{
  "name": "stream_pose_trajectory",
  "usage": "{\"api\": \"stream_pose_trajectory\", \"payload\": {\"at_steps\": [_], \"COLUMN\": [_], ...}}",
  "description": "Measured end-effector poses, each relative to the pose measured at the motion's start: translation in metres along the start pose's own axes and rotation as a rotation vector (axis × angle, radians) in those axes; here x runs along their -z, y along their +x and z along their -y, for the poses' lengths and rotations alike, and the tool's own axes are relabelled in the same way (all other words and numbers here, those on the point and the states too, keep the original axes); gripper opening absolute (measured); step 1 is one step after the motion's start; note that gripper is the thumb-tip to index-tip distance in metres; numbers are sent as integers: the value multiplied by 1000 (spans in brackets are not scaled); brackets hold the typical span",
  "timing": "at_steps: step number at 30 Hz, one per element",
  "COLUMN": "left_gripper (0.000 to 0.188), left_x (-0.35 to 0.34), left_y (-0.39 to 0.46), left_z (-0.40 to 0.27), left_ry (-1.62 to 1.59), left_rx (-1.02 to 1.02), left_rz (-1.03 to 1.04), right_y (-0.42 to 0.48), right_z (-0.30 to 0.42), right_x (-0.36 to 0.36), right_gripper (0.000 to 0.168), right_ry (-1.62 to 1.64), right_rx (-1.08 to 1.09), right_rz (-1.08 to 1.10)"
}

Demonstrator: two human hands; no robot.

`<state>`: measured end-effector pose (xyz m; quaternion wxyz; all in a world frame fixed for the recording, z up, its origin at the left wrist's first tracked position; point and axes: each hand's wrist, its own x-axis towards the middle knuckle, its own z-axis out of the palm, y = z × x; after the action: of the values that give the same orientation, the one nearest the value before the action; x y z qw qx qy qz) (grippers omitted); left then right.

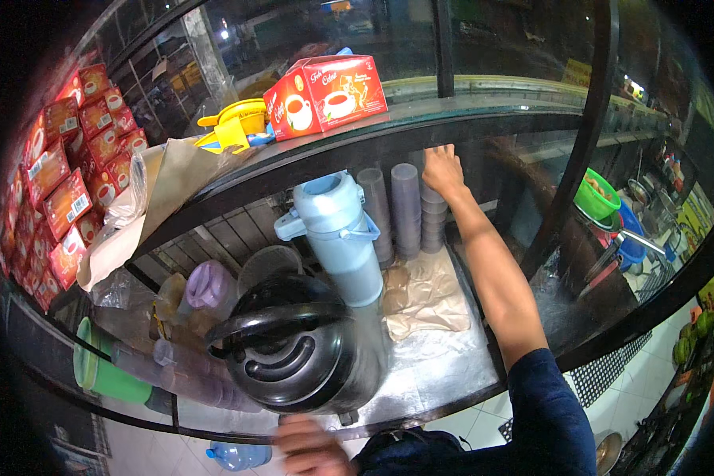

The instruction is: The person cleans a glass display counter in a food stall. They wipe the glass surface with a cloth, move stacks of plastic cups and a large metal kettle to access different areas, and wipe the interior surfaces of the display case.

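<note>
My right hand [443, 169], fingers curled, reaches to the top of the rightmost stack of clear plastic cups [434, 217]. Whether it grips a cup cannot be made out. Two more cup stacks [406, 208] stand to its left, beside a light blue pump thermos [342, 238]. Low in the view, my left hand [309, 446] is blurred at the counter's front edge, just below a large drink dispenser with a black lid [291, 363] and carry handle. Its grip is unclear. Crumpled brown paper or plastic [431, 297] lies on the metal countertop [440, 363] behind the dispenser.
A red tea box [327, 95] and yellow plastic items [238, 122] sit on the glass shelf above. Red packets [65, 190] hang at left. Green cups [104, 369] and a lilac-lidded container [207, 285] stand lower left. Beyond the dark frame is a green basin [597, 196].
</note>
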<state>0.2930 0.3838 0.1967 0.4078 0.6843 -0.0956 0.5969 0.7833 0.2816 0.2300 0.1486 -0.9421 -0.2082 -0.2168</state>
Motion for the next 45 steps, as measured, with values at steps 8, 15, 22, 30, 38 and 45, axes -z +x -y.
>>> {"api": "stream_pose_trajectory", "payload": {"at_steps": [8,15,22,30,38,45], "left_gripper": [9,33,35,61,59,46], "left_x": [-198,-266,-320,-382,-405,-382], "left_y": [-88,-157,-185,-173,-197,-195], "left_z": [106,260,368,379,422,398], "left_ry": [-500,-553,-374,-389,141,215], "left_rx": [1067,1728,1965,1700,1179,1202], "left_rz": [105,-248,-86,254,536,524], "right_y": [-56,-192,-295,-387,-434,-466], "right_z": [-16,8,-4,-26,-36,-38], "right_x": [-6,39,32,-4,-40,-22], "right_gripper": [47,63,65,61,65,70], "right_ry": [-15,351,436,379,405,413], "right_rx": [-46,-168,-340,-423,-418,-328], "right_rz": [-352,-367,-267,-208,-145,-202]}}
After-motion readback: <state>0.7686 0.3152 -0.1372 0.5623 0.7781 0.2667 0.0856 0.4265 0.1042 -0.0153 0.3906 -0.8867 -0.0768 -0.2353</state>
